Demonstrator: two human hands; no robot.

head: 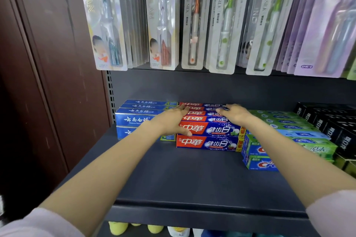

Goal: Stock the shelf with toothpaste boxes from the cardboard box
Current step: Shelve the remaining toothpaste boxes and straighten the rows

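Two hands [202, 119], dark shelf [192, 179], maybe shop.

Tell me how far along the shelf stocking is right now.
Done: red-and-blue toothpaste boxes already sit stacked in rows on the shelf. In hand: the left hand and right hand rest on that stack, apparently squaring it. Left: bare shelf in front remains; the cardboard box is out of view.
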